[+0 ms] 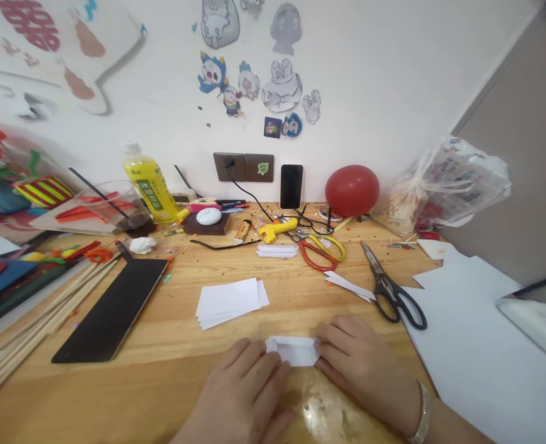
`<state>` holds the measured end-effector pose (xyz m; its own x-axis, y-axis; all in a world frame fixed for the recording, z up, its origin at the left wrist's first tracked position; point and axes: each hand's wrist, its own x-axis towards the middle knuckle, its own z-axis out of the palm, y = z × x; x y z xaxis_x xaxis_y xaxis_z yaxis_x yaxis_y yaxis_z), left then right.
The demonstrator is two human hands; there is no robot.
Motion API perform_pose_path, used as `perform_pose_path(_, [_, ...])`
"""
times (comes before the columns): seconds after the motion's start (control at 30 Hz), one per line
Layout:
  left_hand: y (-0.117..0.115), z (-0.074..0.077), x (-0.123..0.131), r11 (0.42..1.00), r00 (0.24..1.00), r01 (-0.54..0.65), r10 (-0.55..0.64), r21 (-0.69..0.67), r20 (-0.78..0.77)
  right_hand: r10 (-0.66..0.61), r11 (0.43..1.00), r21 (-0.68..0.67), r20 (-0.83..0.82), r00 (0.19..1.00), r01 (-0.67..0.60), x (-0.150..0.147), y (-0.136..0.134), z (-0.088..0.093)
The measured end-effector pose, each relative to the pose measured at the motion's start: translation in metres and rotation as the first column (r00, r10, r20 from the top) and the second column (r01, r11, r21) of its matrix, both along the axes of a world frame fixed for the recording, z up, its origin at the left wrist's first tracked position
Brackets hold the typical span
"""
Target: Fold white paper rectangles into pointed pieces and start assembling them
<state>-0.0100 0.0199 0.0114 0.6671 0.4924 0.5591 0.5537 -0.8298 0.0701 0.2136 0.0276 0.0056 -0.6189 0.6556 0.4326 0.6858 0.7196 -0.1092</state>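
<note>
Toward near edge of tabletop [171, 336]: folded white paper [297, 354], left hand [248, 388] clamped on its left end, right hand [363, 364] on its right end. Beyond, paper stack [229, 300] and, toward right edge, black-handled scissors [383, 282]. Farther, folded strips [277, 251]. At far edge, upright phone [291, 187], red balloon [352, 190].

from here i see a pale, narrow bracelet [423, 412] circling the right wrist [406, 404]; the right hand [360, 357] beyond it is bare, the forearm [455, 425] behind it too.
</note>
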Motion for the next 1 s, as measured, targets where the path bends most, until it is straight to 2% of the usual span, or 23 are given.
perform_pose_path(0.13, [0.007, -0.010, -0.004, 0.995, 0.996, -0.080, 0.082, 0.053, -0.024, 0.091, 0.995, 0.041, -0.011, 0.996, -0.090, 0.000, 0.001, -0.004])
perform_pose_path(0.23, [0.010, -0.011, -0.007, 0.997, 0.998, -0.053, 0.055, 0.058, -0.038, 0.137, 0.989, 0.048, -0.018, 0.990, -0.136, -0.002, 0.002, 0.000])
perform_pose_path(0.4, [0.007, -0.004, -0.008, 0.999, 0.995, 0.006, -0.001, 0.051, -0.100, 0.157, 0.987, 0.040, -0.011, 0.987, -0.157, -0.005, 0.001, 0.005])
perform_pose_path(0.47, [0.007, -0.004, -0.008, 1.000, 0.996, -0.013, 0.015, 0.017, -0.083, 0.149, 0.989, 0.025, -0.025, 0.989, -0.148, -0.006, 0.000, 0.004])
perform_pose_path(0.63, [0.008, -0.010, -0.007, 0.989, 0.997, -0.059, 0.065, -0.134, 0.038, 0.066, 0.987, -0.132, -0.188, 0.980, -0.092, -0.005, 0.000, -0.004])
perform_pose_path(0.77, [0.008, -0.009, -0.005, 0.980, 0.997, -0.066, 0.072, -0.189, 0.024, -0.032, 0.950, -0.306, -0.306, 0.952, -0.067, -0.005, 0.000, -0.005])
perform_pose_path(0.9, [0.006, -0.008, -0.002, 0.945, 0.989, -0.124, 0.143, -0.302, 0.042, -0.191, 0.902, -0.431, -0.311, 0.931, 0.041, -0.008, -0.002, -0.003])
perform_pose_path(1.0, [0.006, -0.009, 0.000, 0.913, 0.976, -0.180, 0.212, -0.366, 0.048, -0.277, 0.872, -0.475, -0.281, 0.919, 0.117, -0.011, -0.002, -0.003])
